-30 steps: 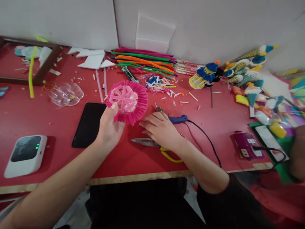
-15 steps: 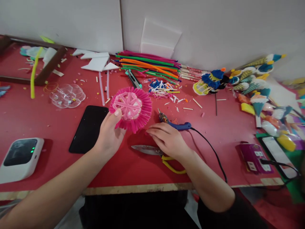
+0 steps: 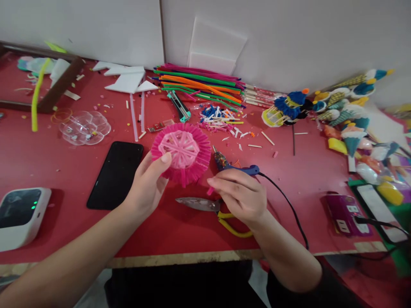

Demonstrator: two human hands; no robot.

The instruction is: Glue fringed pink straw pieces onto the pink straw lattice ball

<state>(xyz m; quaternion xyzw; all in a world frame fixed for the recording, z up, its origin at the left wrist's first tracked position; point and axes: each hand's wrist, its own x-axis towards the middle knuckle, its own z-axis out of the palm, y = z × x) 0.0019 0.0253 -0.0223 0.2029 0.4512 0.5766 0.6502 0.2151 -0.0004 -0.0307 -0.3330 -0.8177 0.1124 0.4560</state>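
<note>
My left hand [image 3: 146, 184] holds up a pink ball-shaped piece [image 3: 181, 152] with a lattice middle and a fringe of short pink straw bits, thumb pressed on its edge. My right hand [image 3: 240, 194] hovers just right of it, fingers pinched on a small pink straw piece [image 3: 210, 191]. Under that hand lie scissors with yellow handles [image 3: 208, 207] on the red table [image 3: 80, 226]. A blue glue gun [image 3: 239, 169] with a black cord rests just behind my right hand.
A black phone [image 3: 116, 173] lies left of my left hand, a white device [image 3: 19, 216] at the far left. Coloured straws [image 3: 199, 83], cut straw bits [image 3: 220, 117], a box cutter [image 3: 180, 107], a clear tray [image 3: 84, 127], craft birds [image 3: 340, 107] and a purple power strip [image 3: 342, 209] crowd the table.
My right hand has lifted off the table with a small pink piece pinched in its fingers. The left hand has tilted the pink ball a little to the right.
</note>
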